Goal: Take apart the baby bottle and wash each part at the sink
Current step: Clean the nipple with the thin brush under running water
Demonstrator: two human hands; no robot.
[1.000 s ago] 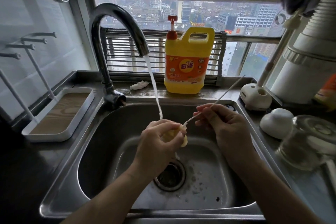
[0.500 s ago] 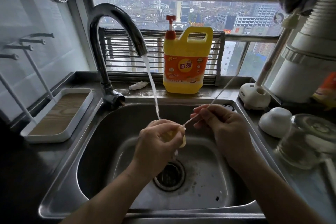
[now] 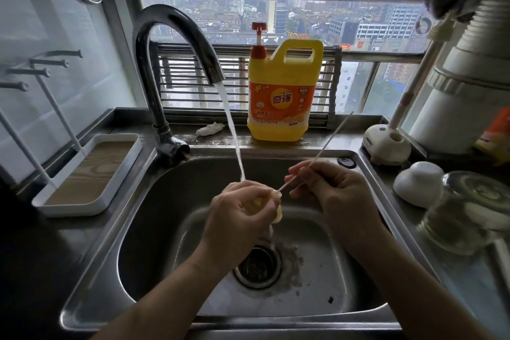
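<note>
Over the steel sink (image 3: 138,232), my left hand (image 3: 237,218) grips a small yellowish bottle part (image 3: 277,214), mostly hidden inside my fingers. Water from the curved tap (image 3: 176,36) runs down onto this hand. My right hand (image 3: 331,193) pinches a long thin white brush (image 3: 328,143); its lower tip goes into the yellowish part and its handle slants up to the right. A clear glass bottle body (image 3: 466,212) lies on the counter at the right, beside a white dome-shaped cap (image 3: 416,183).
A yellow dish-soap jug (image 3: 284,96) with a red pump stands on the sill behind the sink. A white drying rack tray (image 3: 88,174) with pegs sits at the left. At the right stand a white brush holder (image 3: 386,143) and a ribbed hose (image 3: 469,77).
The brush has slid a little within the yellowish part as my right hand shifted slightly. My left hand keeps its hold under the running water.
</note>
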